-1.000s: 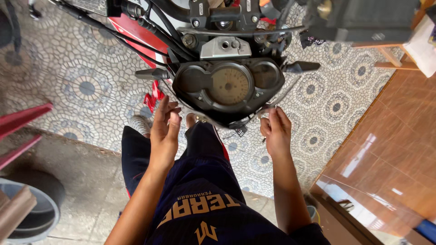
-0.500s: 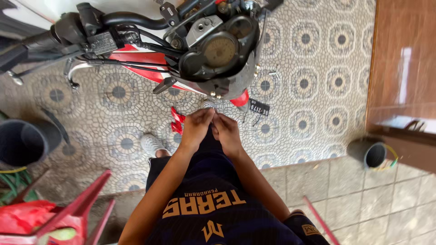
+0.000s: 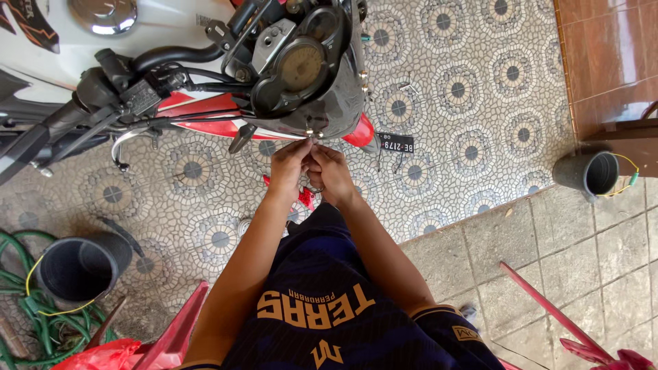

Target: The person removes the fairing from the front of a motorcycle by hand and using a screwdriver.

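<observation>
A motorcycle stands in front of me, its round instrument dial [image 3: 299,66] and dark headlight cowl [image 3: 339,103] facing up. My left hand [image 3: 288,163] and my right hand [image 3: 334,175] are pressed together just under the cowl's lower edge. My left fingertips pinch at a small metal fitting [image 3: 312,133] there. My right hand is curled against the left one, and what its fingers hold is hidden. A red fender [image 3: 360,130] shows behind the hands.
The left handlebar and lever [image 3: 103,89] stick out to the left below the white fuel tank [image 3: 55,34]. On the floor are a black tub [image 3: 79,264], a green hose [image 3: 17,322], a number plate [image 3: 395,144], a black cylinder [image 3: 593,171] and red plastic parts [image 3: 181,325].
My hands went from apart below the cowl to joined together, then rose to its lower edge. My view has swung, so the motorcycle now lies towards the upper left.
</observation>
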